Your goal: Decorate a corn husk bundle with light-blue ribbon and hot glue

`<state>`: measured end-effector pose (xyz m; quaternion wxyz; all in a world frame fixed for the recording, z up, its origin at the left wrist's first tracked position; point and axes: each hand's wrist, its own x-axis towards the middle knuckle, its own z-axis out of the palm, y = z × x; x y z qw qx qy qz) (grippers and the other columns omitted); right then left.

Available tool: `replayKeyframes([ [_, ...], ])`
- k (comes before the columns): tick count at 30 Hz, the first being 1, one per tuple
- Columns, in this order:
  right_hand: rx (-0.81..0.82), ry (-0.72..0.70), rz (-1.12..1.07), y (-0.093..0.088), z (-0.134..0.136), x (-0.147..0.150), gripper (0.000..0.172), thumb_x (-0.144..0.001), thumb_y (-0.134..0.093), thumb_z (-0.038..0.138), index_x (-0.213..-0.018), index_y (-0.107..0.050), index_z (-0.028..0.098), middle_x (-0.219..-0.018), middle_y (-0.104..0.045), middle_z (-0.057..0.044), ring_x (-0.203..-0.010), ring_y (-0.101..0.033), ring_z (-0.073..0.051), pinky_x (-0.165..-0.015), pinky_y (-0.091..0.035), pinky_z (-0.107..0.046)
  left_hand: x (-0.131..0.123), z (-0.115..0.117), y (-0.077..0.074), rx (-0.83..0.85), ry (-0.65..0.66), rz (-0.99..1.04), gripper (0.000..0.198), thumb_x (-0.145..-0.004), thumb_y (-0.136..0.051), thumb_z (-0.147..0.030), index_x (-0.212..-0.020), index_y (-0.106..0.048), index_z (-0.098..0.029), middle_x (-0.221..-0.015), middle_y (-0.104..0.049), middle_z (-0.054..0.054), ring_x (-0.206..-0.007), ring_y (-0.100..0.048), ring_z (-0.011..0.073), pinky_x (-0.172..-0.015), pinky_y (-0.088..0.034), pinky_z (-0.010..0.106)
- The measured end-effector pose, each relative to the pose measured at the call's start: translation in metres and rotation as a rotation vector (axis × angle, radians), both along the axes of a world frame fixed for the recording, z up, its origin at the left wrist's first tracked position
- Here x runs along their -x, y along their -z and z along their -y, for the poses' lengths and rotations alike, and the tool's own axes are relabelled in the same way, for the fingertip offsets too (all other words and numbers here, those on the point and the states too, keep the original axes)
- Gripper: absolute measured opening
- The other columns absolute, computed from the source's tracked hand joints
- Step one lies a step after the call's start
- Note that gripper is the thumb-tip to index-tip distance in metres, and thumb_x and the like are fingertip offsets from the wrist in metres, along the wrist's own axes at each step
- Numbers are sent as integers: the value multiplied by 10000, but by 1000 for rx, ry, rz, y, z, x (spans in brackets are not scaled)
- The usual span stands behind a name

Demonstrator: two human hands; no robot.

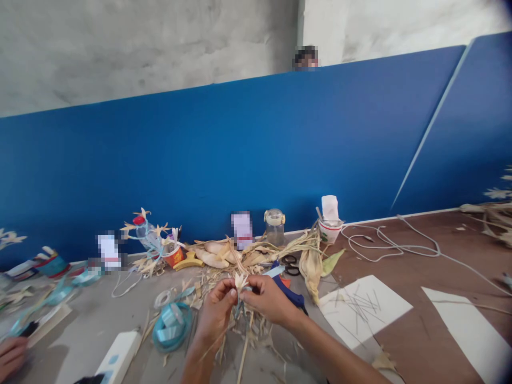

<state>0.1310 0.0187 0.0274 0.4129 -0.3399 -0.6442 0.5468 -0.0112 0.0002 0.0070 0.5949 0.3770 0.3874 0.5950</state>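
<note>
Near the front middle of the table, a small pale flower of dried corn husk [240, 281] stands upright between my two hands. My left hand [218, 303] pinches it from the left with thumb and fingers. From the right, my right hand [267, 300] closes its fingertips on the flower's base, where a bit of light blue ribbon shows. Husk scraps [256, 333] lie under both hands. To the left is a roll of light blue ribbon [172, 326]. Just beyond my right hand lie a dark blue handled tool [291, 292], partly hidden, and black scissors [291, 265].
Dried husks [224, 253] lie along the blue partition [240, 154], near a glass jar [274, 226] and a cup [330, 232]. White paper with thin sticks [364, 309] and a cable [400, 246] lie right. At left are a power strip [120, 354] and another person's hand [13, 354].
</note>
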Motion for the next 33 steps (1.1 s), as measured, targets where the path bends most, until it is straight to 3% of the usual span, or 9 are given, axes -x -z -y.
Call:
replayKeyframes([
  [8, 40, -16, -65, -1, -1, 0, 114, -645, -481, 135, -611, -589, 139, -571, -547, 29, -539, -455, -96, -546, -347, -197, -1, 4, -2, 23, 98, 28, 263, -600, -741, -231, -843, -666, -165, -770, -645, 35, -664, -562, 130, -642, -426, 241],
  [15, -28, 131, 39, 3, -1, 2, 95, -625, -513, 119, -562, -581, 139, -539, -517, 39, -537, -446, -97, -530, -330, -194, -3, 0, 2, -48, 54, -78, 276, -621, -726, -262, -874, -686, -160, -820, -679, 65, -779, -585, 180, -789, -417, 303],
  [22, -58, 220, 115, 6, -2, 3, 93, -647, -543, 140, -616, -630, 142, -604, -587, 17, -613, -514, -126, -588, -373, -207, -3, -2, 8, -33, -12, -105, 224, -594, -736, -289, -774, -692, -163, -745, -679, 44, -756, -584, 183, -772, -410, 301],
  [27, -47, 245, 192, 7, -1, 3, 95, -663, -569, 172, -617, -647, 142, -588, -599, 16, -601, -521, -126, -563, -368, -201, -6, 1, 1, -8, -47, -140, 198, -581, -744, -287, -719, -681, -160, -721, -674, 34, -742, -585, 178, -756, -413, 286],
  [33, -104, 250, 217, 2, 0, -1, 142, -673, -558, 162, -746, -681, 154, -722, -672, -14, -663, -573, -144, -615, -409, -215, -12, 2, -7, 12, 19, -62, 320, -584, -737, -325, -847, -676, -152, -834, -692, 70, -866, -599, 234, -806, -425, 334],
])
